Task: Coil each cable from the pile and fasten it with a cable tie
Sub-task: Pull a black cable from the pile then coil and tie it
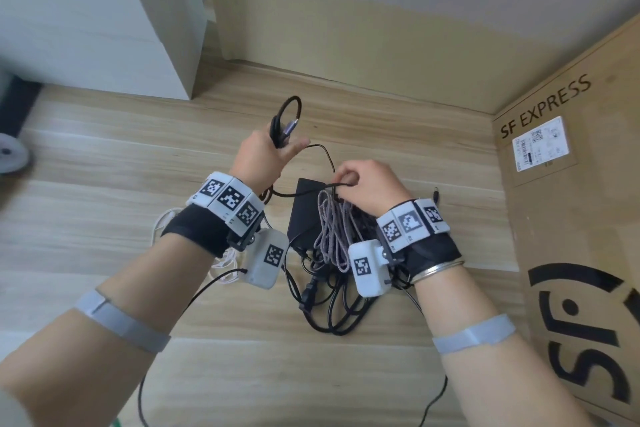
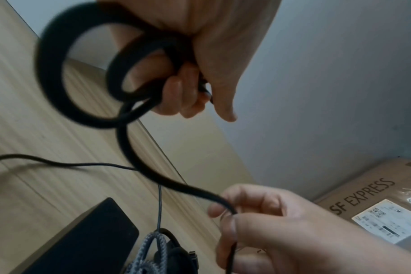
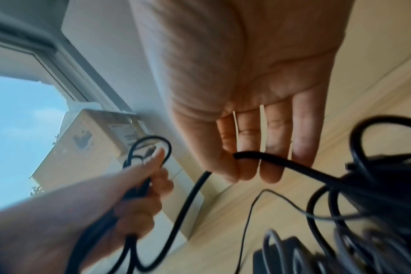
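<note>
Looping out above the left hand (image 1: 265, 152), a black cable (image 1: 291, 111) sits as a small coil, its turns gathered where the curled fingers (image 2: 188, 92) and thumb close around them, with a silver plug tip beside the thumb. From that coil the cable runs down and across to the right hand (image 1: 369, 187), whose thumb and fingers (image 3: 246, 163) pinch it between their tips, the other fingers only loosely bent. Below both hands, on the wooden floor (image 1: 104, 156), lies the pile (image 1: 332, 274): a black power brick (image 1: 306, 208), a grey braided cable (image 1: 334, 236) and more tangled black leads. A cardboard box (image 1: 571, 204) printed SF EXPRESS stands at the right.
</note>
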The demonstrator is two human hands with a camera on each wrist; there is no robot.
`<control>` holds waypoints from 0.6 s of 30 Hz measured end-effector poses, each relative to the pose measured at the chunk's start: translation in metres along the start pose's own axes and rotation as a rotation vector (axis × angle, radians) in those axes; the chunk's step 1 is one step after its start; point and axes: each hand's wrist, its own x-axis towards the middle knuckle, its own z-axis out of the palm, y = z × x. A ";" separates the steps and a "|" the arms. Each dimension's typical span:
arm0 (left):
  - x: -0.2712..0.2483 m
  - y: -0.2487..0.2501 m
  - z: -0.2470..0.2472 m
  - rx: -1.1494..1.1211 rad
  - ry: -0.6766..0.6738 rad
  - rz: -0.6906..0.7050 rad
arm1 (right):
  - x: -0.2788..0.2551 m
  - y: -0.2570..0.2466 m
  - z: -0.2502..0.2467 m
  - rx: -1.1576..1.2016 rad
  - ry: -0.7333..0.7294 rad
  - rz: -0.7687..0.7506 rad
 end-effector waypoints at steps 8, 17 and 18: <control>-0.011 0.008 0.015 -0.030 -0.312 0.067 | -0.004 0.002 -0.028 0.158 0.253 -0.004; -0.013 0.014 0.037 -0.051 -0.280 0.092 | -0.007 -0.008 -0.027 0.440 0.292 -0.026; -0.013 0.016 0.036 -0.102 -0.236 0.075 | -0.008 -0.006 -0.029 0.382 0.279 -0.018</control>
